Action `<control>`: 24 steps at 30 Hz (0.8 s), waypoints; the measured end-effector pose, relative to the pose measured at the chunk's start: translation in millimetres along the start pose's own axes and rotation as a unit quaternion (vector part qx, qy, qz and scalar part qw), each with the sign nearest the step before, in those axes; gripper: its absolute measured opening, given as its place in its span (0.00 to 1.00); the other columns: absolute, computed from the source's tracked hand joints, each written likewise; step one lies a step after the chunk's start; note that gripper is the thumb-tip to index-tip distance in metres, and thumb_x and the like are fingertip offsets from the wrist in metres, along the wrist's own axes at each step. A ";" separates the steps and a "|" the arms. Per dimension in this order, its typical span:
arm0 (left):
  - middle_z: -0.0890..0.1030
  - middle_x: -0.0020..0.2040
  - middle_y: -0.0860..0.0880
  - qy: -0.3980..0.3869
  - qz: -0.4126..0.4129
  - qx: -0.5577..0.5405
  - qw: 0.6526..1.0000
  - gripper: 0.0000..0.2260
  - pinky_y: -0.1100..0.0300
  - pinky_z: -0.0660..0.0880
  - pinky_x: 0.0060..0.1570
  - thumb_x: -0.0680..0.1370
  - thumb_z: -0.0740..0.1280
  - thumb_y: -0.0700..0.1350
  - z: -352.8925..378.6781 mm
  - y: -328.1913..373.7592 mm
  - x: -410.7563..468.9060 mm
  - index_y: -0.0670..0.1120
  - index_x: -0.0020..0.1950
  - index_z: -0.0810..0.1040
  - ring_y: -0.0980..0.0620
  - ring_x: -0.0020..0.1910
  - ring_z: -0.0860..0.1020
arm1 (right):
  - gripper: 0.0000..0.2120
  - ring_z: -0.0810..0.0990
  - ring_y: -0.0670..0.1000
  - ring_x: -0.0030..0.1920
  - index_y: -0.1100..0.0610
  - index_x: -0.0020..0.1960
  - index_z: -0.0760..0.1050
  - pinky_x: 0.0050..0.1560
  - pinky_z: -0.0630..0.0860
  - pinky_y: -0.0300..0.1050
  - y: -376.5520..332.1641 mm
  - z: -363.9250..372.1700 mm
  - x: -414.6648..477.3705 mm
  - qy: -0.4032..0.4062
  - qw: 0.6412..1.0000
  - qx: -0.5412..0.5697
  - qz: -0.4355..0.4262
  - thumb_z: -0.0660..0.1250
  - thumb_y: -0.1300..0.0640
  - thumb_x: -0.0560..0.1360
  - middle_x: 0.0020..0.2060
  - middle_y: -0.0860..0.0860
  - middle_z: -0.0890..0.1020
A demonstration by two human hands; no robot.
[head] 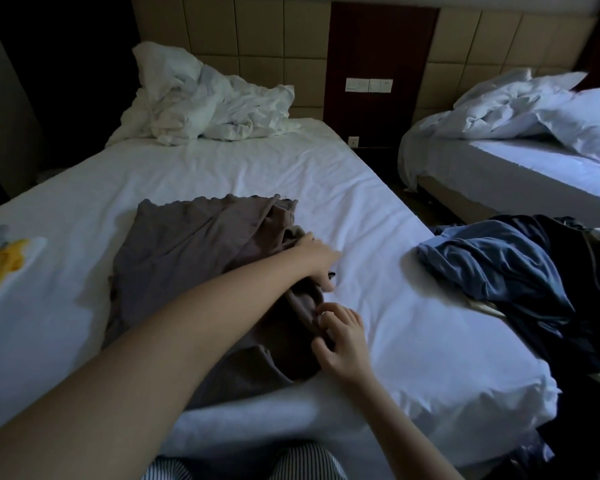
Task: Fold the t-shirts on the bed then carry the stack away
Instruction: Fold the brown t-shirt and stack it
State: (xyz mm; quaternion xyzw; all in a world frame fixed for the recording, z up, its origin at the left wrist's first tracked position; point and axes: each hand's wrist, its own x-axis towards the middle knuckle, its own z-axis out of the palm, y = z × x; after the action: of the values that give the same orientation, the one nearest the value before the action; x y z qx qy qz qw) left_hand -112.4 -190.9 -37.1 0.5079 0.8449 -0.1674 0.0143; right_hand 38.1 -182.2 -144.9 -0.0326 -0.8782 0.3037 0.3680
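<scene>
My left hand (317, 259) and right hand (340, 337) pinch the brown t-shirt (174, 258) along its right edge; loose grip risks bunching the fold on the bed (222, 168).

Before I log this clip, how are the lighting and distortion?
Head view: dim with a cool blue cast; the left hand and right hand on the grey-brown t-shirt stay readable; the dark clothes pile loses detail in shadow; wide-angle bending curves the bed edges.
</scene>
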 end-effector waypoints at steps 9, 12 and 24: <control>0.80 0.50 0.44 0.068 -0.036 -0.140 0.987 0.04 0.55 0.70 0.44 0.76 0.65 0.43 -6.9 1.4 2.0 0.46 0.45 0.79 0.42 0.52 0.78 | 0.09 0.76 0.48 0.48 0.58 0.39 0.73 0.52 0.65 0.41 -0.4 0.1 -0.6 0.010 1.000 -0.007 0.022 0.61 0.52 0.66 0.45 0.48 0.79; 0.81 0.44 0.42 0.233 -0.059 -0.410 0.880 0.05 0.59 0.69 0.45 0.76 0.68 0.43 -52.1 -0.7 0.7 0.42 0.44 0.81 0.47 0.47 0.78 | 0.11 0.77 0.48 0.45 0.57 0.39 0.74 0.49 0.70 0.43 1.2 1.1 1.1 0.016 1.000 -0.009 0.020 0.66 0.49 0.72 0.43 0.48 0.79; 0.77 0.59 0.41 0.388 -0.288 -0.773 0.410 0.13 0.59 0.75 0.47 0.82 0.58 0.45 -88.9 -164.2 -77.2 0.40 0.62 0.73 0.46 0.55 0.77 | 0.12 0.73 0.60 0.54 0.59 0.51 0.73 0.55 0.63 0.48 -10.1 -28.5 -17.6 0.090 0.948 -0.082 0.293 0.63 0.64 0.68 0.53 0.54 0.74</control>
State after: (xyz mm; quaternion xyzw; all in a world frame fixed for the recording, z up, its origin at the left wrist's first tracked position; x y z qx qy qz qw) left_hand -203.7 -300.6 105.9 0.0193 0.6280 0.7777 0.0226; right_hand 71.5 -180.9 -134.8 -0.3457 -0.8153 0.3206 0.3363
